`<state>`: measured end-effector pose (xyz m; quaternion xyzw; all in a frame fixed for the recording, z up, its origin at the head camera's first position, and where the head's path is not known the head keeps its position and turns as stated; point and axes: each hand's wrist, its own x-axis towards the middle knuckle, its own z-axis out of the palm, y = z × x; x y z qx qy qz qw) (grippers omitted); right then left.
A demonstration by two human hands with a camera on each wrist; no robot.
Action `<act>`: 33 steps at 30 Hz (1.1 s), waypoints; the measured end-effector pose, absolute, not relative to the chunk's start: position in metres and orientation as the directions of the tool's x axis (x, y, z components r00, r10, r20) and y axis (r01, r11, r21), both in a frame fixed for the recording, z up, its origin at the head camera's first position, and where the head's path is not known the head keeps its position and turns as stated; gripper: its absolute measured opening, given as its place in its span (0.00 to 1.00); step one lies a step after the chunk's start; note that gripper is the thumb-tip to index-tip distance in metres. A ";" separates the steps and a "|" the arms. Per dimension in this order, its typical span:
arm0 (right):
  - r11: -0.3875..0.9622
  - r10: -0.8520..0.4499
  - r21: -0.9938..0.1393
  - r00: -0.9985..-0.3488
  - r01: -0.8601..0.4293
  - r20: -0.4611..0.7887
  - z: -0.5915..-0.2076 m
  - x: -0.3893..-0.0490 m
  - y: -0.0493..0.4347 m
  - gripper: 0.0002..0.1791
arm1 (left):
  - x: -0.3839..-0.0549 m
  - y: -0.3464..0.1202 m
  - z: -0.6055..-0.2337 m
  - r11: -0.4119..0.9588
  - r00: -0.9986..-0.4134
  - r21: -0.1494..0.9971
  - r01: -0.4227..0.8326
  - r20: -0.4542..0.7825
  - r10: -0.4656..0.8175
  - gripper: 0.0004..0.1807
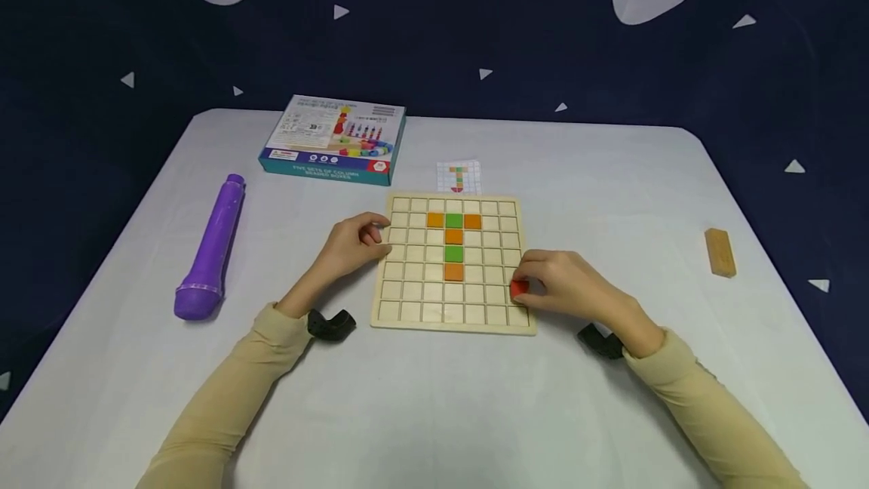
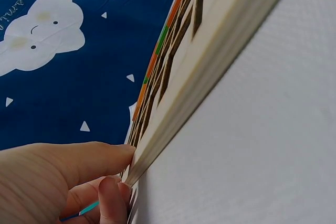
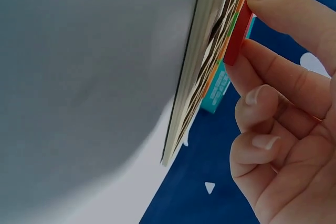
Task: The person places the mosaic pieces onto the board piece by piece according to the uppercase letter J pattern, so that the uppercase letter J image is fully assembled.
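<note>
A pale wooden grid board (image 1: 416,313) lies on the table, with orange and green square tiles (image 1: 453,253) set in a T shape. At its left edge, the thumb and a finger of my left hand (image 1: 348,246) touch the frame a little apart; the other fingers curl in. My right hand (image 1: 566,283) pinches a flat red tile (image 3: 239,32) between thumb and fingers, above the board's lower right squares. Part of that tile is hidden by the fingers. Behind the board lies a small pattern card (image 1: 444,181) printed with a coloured T shape and a red rounded base.
A boxed toy set (image 1: 333,142) lies at the back left. Further left is a purple microphone-shaped object (image 1: 210,251). A small wooden block (image 1: 720,253) stands near the right table edge. Black wrist devices (image 1: 331,325) sit under both cuffs.
</note>
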<state>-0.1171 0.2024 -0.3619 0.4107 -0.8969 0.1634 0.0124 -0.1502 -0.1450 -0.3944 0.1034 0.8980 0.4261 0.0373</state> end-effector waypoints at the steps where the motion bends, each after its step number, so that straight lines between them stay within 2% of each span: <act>1: 0.608 -0.736 -0.281 -0.660 -0.743 0.153 -0.362 -0.118 0.200 0.07 | -0.150 -0.145 -0.395 0.617 -0.976 0.773 0.149 0.017 0.215 0.21; 12: 0.571 -0.767 -0.252 -0.617 -0.781 0.177 -0.365 -0.119 0.176 0.06 | -0.145 -0.145 -0.402 0.611 -0.977 0.778 0.147 0.017 0.214 0.20; 23: 0.583 -0.769 -0.206 -0.615 -0.786 0.172 -0.360 -0.126 0.153 0.07 | -0.151 -0.145 -0.396 0.611 -0.975 0.772 0.174 0.048 0.216 0.21; 33: 0.581 -0.791 -0.175 -0.602 -0.795 0.105 -0.355 -0.127 0.133 0.07 | -0.153 -0.146 -0.396 0.613 -0.975 0.774 0.161 0.029 0.218 0.21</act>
